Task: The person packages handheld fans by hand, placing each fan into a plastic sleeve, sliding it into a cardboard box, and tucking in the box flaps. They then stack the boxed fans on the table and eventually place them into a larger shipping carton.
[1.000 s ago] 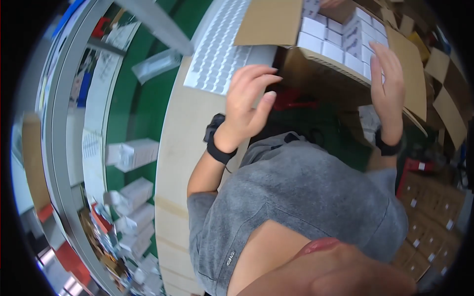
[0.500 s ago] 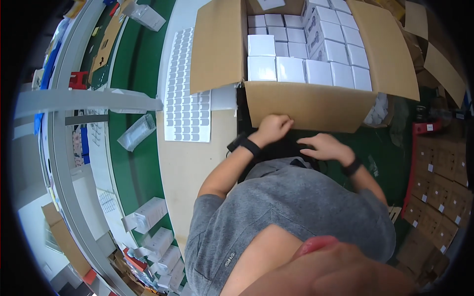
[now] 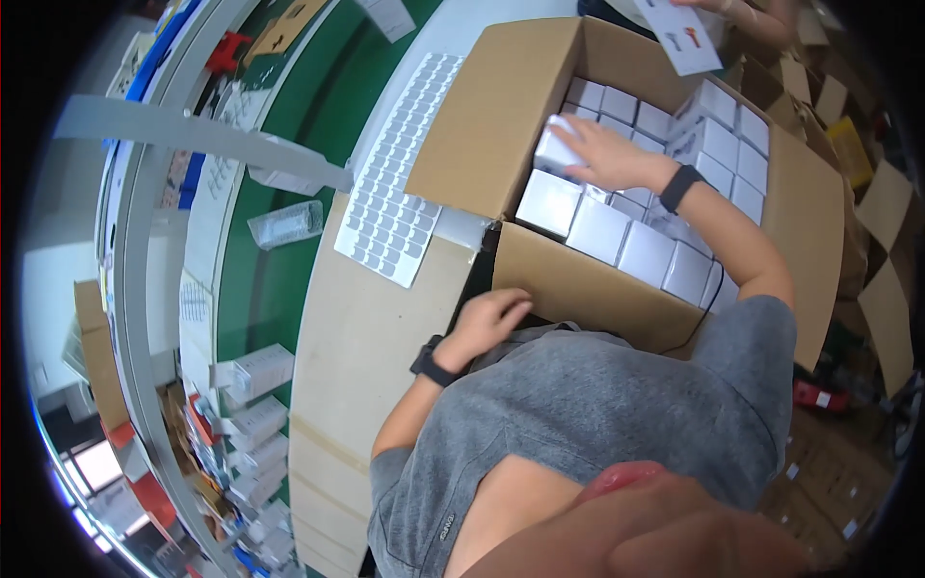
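My right hand (image 3: 611, 154) reaches into an open cardboard carton (image 3: 588, 273) and grips a small white box (image 3: 552, 152) at its left side. The fingers lie over the box's top and right edge, hiding part of it. Rows of similar white boxes (image 3: 646, 255) fill the carton around it. At the carton's near left corner, my left hand (image 3: 493, 320) is beside the lowered front flap, fingers loosely bent and apart from the thumb. Nothing shows in it, and whether its fingertips touch the flap is unclear.
A sheet of grey labels (image 3: 400, 173) lies on the table (image 3: 352, 337) left of the carton. Beyond it stands a green shelf (image 3: 308, 260) with a plastic-wrapped packet (image 3: 286, 224). Another person's hand (image 3: 742, 17) holds a white printed piece (image 3: 680, 37) over the carton's far side.
My right hand has moved from the carton's front up into it and onto a white box. My left hand has shifted slightly down and left. Another person's hand has appeared.
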### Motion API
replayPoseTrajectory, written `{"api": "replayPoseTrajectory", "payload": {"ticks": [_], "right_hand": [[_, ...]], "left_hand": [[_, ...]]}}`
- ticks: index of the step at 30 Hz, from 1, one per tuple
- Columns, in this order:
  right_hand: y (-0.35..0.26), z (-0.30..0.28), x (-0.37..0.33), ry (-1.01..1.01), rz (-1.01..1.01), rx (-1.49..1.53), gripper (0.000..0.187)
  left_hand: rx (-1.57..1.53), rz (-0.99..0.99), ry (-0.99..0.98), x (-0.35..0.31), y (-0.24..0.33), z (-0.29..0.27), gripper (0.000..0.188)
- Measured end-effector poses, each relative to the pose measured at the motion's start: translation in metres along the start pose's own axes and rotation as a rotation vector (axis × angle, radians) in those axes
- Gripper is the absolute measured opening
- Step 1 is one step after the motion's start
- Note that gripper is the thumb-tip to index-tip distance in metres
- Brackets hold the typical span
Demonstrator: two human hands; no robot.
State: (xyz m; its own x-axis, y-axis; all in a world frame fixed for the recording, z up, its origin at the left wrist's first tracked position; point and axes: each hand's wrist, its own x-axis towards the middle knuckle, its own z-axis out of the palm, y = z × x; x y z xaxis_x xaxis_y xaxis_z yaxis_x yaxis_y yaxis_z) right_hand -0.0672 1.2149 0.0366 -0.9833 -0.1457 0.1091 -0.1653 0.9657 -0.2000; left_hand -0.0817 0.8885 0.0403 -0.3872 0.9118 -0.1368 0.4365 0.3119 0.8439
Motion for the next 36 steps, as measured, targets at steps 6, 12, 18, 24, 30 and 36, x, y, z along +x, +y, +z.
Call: {"api": "replayPoseTrajectory", "payload": {"ticks": [6, 12, 18, 24, 30, 36], "right_hand": [[0.001, -0.065, 0.005, -0.165, 0.193, 0.166, 0.063], [-0.026, -0.115, 0.03, 0.085, -0.202, -0.162, 0.07], [0.001, -0.013, 0.012, -0.165, 0.09, 0.363, 0.072], [-0.024, -0.023, 0.012, -0.167, 0.012, 0.027, 0.074], [-0.006, -0.007, 0.025, -0.015, 0.299, 0.066, 0.068], [-0.005, -0.058, 0.016, 0.087, 0.368, -0.041, 0.064]], "left_hand": [[-0.076, -0.041, 0.378, -0.006, 0.046, -0.048, 0.014], [0.281, 0.568, 0.601, 0.052, 0.09, -0.054, 0.019], [0.185, 0.675, 0.566, 0.044, 0.08, -0.038, 0.019], [0.325, 0.53, 0.645, 0.01, 0.052, -0.046, 0.02], [0.566, 0.522, 0.533, 0.057, 0.062, -0.043, 0.025], [0.992, 0.6, 0.067, 0.131, 0.02, -0.053, 0.045]]}}
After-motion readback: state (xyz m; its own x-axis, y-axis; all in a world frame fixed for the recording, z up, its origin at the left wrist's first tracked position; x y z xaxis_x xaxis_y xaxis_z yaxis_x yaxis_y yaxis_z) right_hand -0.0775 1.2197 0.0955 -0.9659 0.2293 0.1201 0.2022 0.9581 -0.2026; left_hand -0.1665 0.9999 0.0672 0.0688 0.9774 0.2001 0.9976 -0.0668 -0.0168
